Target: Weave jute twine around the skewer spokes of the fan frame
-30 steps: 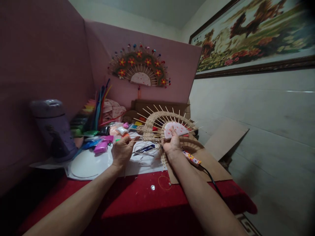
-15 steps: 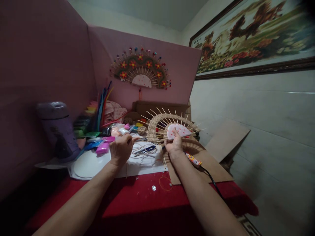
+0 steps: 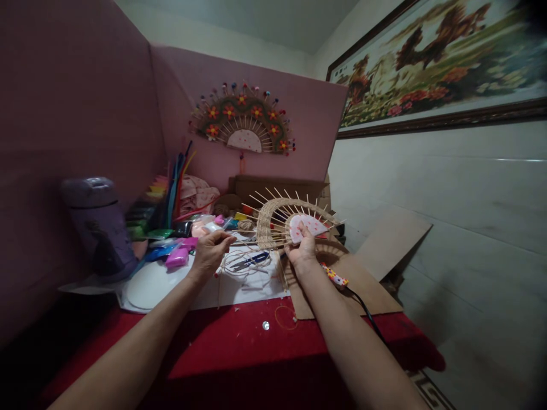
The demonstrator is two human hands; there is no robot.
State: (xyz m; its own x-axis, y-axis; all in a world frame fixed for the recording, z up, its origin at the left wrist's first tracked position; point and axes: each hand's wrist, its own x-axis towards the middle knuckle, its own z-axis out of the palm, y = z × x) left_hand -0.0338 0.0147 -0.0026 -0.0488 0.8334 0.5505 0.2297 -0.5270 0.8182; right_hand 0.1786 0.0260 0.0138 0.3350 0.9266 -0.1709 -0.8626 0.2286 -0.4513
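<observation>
Tan woven cord forms the curved band of the half-round fan, which is held up over the table, its thin sticks fanning out past the band. The right hand is closed on the fan's white, red-spotted centre, thumb on top and fingers beneath. To the left of the fan, the left hand has thumb and fingertips pinched together close to the stick ends; whether a fine strand sits between them is too small to tell.

Below and left of the fan, blue-handled scissors lie among loose cord on white paper. Farther left are pink packets, a white disc and a purple bottle. To the fan's lower right, a flower-patterned tool with a black cable rests on cardboard. Behind and above the fan, a flowered fan hangs on a pink panel. Red cloth covers the table in front.
</observation>
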